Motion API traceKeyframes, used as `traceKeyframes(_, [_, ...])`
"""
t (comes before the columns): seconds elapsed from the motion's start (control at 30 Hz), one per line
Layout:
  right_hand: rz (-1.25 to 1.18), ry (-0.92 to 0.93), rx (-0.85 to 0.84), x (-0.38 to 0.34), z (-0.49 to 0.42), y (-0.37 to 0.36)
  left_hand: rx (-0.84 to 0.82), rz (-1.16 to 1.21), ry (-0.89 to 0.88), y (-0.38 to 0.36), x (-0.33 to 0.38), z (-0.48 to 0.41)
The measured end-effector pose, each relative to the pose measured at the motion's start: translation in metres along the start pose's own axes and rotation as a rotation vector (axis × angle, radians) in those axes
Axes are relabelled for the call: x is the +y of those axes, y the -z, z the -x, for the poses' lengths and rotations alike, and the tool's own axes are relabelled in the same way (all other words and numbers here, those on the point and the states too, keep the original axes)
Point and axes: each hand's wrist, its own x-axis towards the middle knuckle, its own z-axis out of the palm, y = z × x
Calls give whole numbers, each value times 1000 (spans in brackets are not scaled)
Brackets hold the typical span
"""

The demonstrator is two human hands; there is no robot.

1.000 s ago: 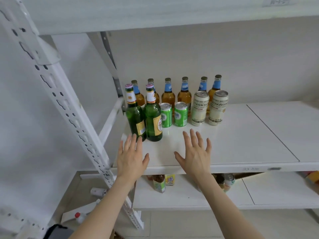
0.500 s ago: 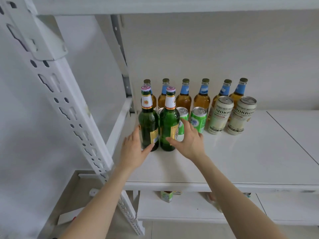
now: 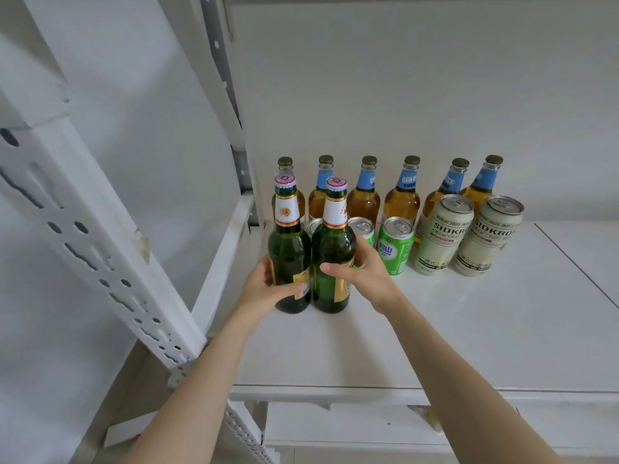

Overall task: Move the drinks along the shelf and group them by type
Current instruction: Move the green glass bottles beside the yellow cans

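Grips full: left hand (image 3: 262, 291) wraps the left green bottle (image 3: 289, 249), right hand (image 3: 365, 273) the right green bottle (image 3: 335, 244), both upright on the shelf (image 3: 435, 329).

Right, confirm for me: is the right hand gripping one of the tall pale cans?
No, the right hand grips the right green bottle; the tall pale cans stand untouched farther right on the shelf.

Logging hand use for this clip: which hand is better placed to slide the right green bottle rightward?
Right, likely. The right hand grips the right green bottle; the left hand holds the left green bottle.
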Motion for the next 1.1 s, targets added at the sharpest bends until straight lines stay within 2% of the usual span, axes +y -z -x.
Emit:
traceKeyframes(0.3, [-94,18,39,6,10,5,53,2,-15,-4,5,22])
traceKeyframes(0.5, [-199,-117,133,4,37,10,25,55,26,-5,4,50])
traceKeyframes(0.67, [-217,-233,164,3,74,21,36,116,95,-12,9,86])
traceKeyframes(1.1, [-242,-254,214,-26,207,57,28,142,97,-38,30,215])
